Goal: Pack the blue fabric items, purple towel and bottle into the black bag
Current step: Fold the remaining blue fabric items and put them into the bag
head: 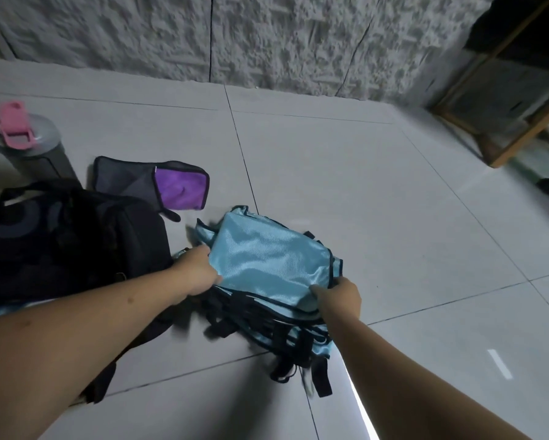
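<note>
1. Left hand [200, 271] is gripping the left edge of the blue fabric stack [267, 265]; fingers are tucking under it.
2. Right hand [338, 296] is pinching the stack's near-right corner.
3. Stack is lying on the floor [394, 201], just right of the black bag [63, 236].
4. Purple towel [181, 188] & bottle [28, 144] are sitting beyond the bag.

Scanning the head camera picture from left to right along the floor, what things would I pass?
Grey bottle with a pink lid, black bag, purple towel in its dark mesh pouch, stack of blue fabric items held by both hands, wooden frame at the far right.
</note>
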Available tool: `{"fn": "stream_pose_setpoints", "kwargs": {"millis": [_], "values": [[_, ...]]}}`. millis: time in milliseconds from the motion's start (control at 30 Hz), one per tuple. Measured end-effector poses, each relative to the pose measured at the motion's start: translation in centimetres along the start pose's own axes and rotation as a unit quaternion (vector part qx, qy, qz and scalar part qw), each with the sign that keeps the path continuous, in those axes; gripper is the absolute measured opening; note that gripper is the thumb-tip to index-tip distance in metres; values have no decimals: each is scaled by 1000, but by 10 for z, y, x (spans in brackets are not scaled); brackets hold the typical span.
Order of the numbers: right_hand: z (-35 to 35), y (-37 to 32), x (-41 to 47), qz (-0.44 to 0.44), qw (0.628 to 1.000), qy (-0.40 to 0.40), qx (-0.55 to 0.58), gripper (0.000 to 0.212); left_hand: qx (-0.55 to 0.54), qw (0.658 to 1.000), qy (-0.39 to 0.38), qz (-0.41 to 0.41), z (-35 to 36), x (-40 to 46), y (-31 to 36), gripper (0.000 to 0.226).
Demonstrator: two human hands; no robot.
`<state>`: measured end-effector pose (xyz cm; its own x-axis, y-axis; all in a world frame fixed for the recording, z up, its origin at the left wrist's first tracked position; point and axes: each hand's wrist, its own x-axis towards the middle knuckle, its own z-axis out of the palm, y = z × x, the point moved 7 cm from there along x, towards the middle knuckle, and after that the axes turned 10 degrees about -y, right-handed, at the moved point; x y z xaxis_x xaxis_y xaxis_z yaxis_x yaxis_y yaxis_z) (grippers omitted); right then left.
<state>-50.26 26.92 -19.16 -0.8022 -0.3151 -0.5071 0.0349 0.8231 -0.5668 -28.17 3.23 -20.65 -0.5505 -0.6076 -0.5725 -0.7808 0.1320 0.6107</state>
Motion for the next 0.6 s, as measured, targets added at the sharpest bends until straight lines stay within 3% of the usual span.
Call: {"fn": "stream_pose_setpoints", "kwargs": {"millis": [200,300,400,600], "values": [[-7,-4,-14,-37,998,53,27,36,58,996,46,47,-7,-8,3,31],[-12,-11,-19,-66,995,79,19,26,95,986,123,64,-13,-14,2,32],[-15,-14,-20,-78,993,79,30,27,91,980,161,76,-16,-21,8,17],[8,-10,-11,0,994,-60,94,22,-4,1000,-13,-6,6,-15,-5,23]]}}
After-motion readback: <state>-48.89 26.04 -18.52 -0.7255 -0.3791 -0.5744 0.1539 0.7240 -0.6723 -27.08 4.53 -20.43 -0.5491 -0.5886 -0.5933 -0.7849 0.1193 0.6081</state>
